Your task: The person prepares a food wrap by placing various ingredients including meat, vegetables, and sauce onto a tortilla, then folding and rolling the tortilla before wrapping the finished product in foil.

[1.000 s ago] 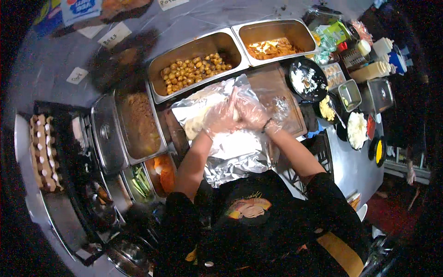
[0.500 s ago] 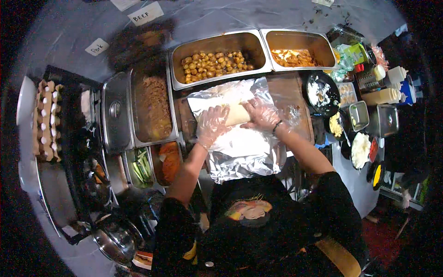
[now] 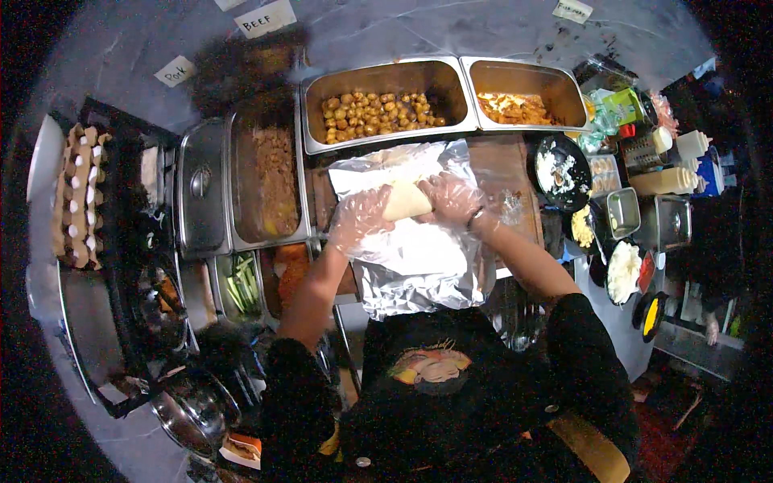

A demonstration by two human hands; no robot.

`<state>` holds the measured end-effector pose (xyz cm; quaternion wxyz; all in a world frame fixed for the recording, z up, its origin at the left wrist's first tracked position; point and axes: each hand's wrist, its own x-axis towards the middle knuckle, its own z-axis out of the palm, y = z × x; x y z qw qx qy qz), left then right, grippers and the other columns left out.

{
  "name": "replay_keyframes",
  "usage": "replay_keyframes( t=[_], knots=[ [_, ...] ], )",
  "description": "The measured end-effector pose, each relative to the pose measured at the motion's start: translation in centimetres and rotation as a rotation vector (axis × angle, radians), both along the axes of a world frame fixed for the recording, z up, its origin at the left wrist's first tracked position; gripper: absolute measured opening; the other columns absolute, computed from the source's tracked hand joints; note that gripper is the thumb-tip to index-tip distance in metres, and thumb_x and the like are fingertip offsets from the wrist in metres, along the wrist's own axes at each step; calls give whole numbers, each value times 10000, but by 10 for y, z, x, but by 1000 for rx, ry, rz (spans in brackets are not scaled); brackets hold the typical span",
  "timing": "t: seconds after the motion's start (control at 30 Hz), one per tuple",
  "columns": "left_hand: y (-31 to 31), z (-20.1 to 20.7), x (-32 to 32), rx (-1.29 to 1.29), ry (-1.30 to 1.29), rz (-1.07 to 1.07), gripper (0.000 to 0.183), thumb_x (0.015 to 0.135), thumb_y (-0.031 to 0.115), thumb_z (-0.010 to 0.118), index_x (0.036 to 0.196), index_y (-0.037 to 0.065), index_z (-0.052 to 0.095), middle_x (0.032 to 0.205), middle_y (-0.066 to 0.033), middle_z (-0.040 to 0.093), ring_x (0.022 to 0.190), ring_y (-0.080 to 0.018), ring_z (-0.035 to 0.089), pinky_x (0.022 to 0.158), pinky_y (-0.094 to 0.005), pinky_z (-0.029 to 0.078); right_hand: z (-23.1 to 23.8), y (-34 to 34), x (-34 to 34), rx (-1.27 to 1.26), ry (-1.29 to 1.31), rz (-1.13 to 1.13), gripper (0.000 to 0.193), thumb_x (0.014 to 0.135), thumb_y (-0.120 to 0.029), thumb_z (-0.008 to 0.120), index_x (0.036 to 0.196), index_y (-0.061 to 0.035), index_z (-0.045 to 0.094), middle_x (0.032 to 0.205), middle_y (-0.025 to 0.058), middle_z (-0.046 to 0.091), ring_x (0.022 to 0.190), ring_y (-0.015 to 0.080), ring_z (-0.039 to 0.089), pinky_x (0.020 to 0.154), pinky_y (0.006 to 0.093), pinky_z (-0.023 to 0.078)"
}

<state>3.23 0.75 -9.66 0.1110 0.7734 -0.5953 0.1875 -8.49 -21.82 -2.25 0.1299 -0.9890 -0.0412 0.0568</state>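
A pale rolled wrap point(image 3: 407, 201) lies across a sheet of aluminium foil point(image 3: 419, 278) in front of me. My left hand point(image 3: 364, 216), in a clear plastic glove, is closed round the wrap's left end. Round the right end curls my right hand point(image 3: 453, 200), gloved the same way, with a dark band at its wrist. Both thumbs and some fingertips are partly hidden. Beneath the foil is a brown cutting board point(image 3: 503, 161). What fills the wrap does not show.
Beyond the board stand steel pans of small potatoes point(image 3: 378, 113) and orange-sauced food point(image 3: 515, 109). To the left are a pan of minced meat point(image 3: 275, 173), cucumber strips point(image 3: 241, 286) and an egg tray point(image 3: 80, 193). A black pan point(image 3: 561, 173) and squeeze bottles point(image 3: 664, 181) sit right.
Both hands remain on the wrap, which looks more tightly tucked between them. My left hand has shifted slightly left and towards me. The whole view has tilted a little.
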Motion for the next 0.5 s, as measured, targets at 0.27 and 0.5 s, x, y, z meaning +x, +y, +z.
replay_keyframes(
  t=[0.27, 0.5],
  knots=[
    [-2, 0, -1, -99, 191, -117, 884, 604, 467, 761, 1307, 33, 446, 1149, -148, 578, 978, -347, 565, 872, -468, 446, -11, -4, 2, -24, -34, 8, 641, 697, -550, 687, 1118, -86, 553, 969, 139, 635, 900, 324, 616, 786, 440, 498],
    [13, -1, 4, -79, 186, -118, 868, 617, 421, 780, 1314, 38, 433, 1213, -157, 563, 1027, -338, 573, 871, -456, 456, -14, -6, 7, -49, -17, 48, 674, 674, -604, 677, 1098, -92, 562, 924, 143, 644, 852, 326, 639, 728, 452, 513]
  ],
)
